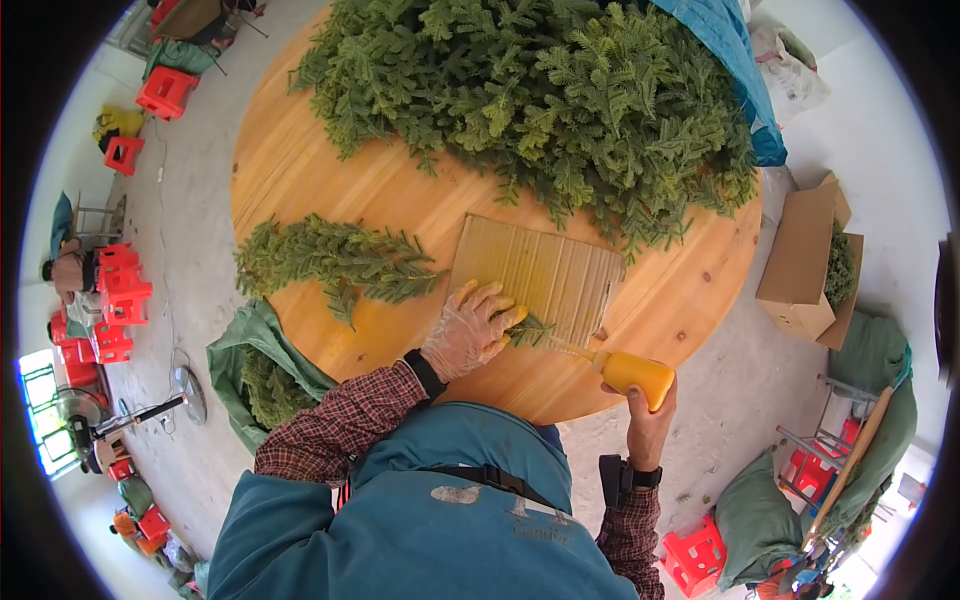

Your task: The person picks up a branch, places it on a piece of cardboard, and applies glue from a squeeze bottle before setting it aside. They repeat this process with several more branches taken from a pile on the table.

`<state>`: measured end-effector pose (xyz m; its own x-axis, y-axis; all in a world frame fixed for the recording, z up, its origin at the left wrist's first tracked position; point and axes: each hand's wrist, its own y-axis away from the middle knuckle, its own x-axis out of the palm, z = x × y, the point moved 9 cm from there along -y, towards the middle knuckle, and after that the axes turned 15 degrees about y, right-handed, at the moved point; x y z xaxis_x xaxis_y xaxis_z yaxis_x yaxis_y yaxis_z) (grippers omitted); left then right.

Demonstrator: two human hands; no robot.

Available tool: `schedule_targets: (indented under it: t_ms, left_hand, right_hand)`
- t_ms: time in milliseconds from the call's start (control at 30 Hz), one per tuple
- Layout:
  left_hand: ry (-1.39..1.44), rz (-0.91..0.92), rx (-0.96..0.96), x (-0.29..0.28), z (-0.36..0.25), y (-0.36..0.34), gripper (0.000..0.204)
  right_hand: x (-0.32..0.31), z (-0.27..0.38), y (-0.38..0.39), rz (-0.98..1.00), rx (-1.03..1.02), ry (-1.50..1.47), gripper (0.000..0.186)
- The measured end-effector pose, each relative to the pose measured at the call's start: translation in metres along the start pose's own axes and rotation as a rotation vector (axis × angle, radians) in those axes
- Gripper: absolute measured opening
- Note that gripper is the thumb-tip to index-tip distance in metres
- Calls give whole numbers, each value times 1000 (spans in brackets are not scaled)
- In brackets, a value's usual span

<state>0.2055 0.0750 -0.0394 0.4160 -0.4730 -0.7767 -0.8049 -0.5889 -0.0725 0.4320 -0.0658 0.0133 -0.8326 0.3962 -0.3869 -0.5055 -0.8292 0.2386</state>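
Note:
My left hand (465,335), in a clear plastic glove with yellow on its fingers, pinches a small green sprig (531,332) at the near edge of a corrugated cardboard sheet (540,260). In my bare right hand (652,425) is a yellow squeeze bottle (640,377), tilted so its thin nozzle points left at the sprig. The nozzle's tip is close to the needles; whether it touches them I cannot tell. Left of the cardboard lies a row of evergreen sprigs (345,258). Beyond it, a large heap of evergreen branches (540,110) covers the far part of the round wooden table (690,300).
A green sack (232,350) of greenery stands against the table's near left edge. Blue sheeting (735,70) hangs at the far right. An open cardboard box (795,255) holds greenery on the right. Red stools (167,93) and a fan (190,395) stand on the floor leftward.

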Motion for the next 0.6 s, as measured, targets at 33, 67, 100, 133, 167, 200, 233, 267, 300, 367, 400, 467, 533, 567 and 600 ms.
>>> schedule_targets:
  t_ms: [33,67,100,133,167,200,233,267,300,367,400,467,533,567,600]
  left_hand:
    - [0,-1,1,0,-1,0,49]
    - [3,-15,-17,-1,1,1,48]
    - [6,-29,-33,-2,2,1,48]
    - [9,-43,-49,-3,4,0,48]
    - [8,-45,-47,-3,4,0,48]
    - [13,-47,-40,-3,4,0,46]
    - [18,-49,-33,-4,4,-1,45]
    - [23,-50,-26,-5,3,-1,44]
    - [22,-51,-23,-6,2,-1,44]
    - [-5,-30,-23,-8,-1,-3,41]
    - [-20,-20,-23,-10,-2,-4,40]
    - [-37,10,-74,-10,3,1,39]
    - [-56,80,-172,-9,14,4,36]
    - [-70,68,-177,-18,18,5,36]
    - [-76,37,-180,-35,19,5,37]
  right_hand:
    - [-3,-6,1,-13,0,-3,40]
    - [-7,-12,2,-25,-1,-6,40]
    - [-9,-12,2,-39,-3,-10,41]
    - [-9,-11,2,-41,-5,-10,41]
    - [-8,-13,4,-37,25,-55,39]
    - [-6,-15,5,-32,55,-101,37]
    - [-4,-16,5,-28,85,-146,36]
    - [-2,-17,6,-30,83,-146,36]
    - [1,-18,6,-22,76,-126,36]
    - [5,-19,5,-7,61,-86,36]
    - [5,-18,6,-10,55,-88,36]
    - [6,-19,7,3,52,-109,37]
    - [5,-18,6,17,33,-126,37]
    - [2,-14,8,38,11,-201,41]
    - [0,-11,10,58,-9,-278,46]
